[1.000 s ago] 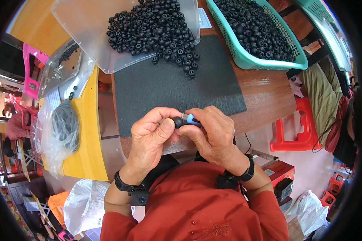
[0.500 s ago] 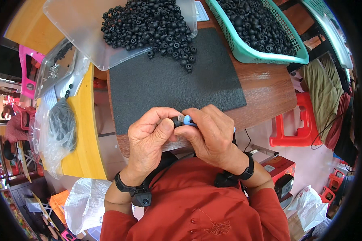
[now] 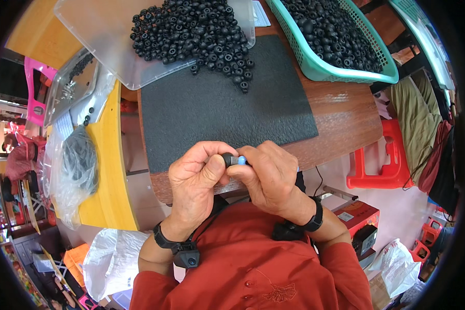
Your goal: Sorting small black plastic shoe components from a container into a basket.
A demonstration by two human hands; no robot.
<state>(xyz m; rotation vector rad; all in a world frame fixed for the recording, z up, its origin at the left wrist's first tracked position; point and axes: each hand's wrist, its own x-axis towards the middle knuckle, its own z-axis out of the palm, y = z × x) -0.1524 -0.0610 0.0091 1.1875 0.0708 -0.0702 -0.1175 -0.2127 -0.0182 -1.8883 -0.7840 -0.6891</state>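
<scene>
My left hand [image 3: 199,173] is closed, pinching a small round black part [image 3: 227,158] between thumb and forefinger. Opposite it, my right hand [image 3: 267,173] is closed around a small tool with a blue end [image 3: 241,160]; its rest is hidden in the fingers, so I cannot tell its kind. The blue end meets the black part or sits right against it. Both hands are over the near edge of a dark textured mat [image 3: 217,116]. Many similar black parts lie in a heap [image 3: 196,36] at the mat's far side, spilling from a clear plastic bin [image 3: 103,44].
A turquoise basket [image 3: 315,70] full of black parts stands at the far right of the brown table [image 3: 341,116]. On the yellow table [image 3: 108,181] to the left lie a plastic bag [image 3: 77,165] and a clear tray [image 3: 70,95]. A red stool [image 3: 387,160] stands at right.
The black part and the blue end have come closer together; the clear or metallic piece between them no longer shows. Both hands shifted slightly.
</scene>
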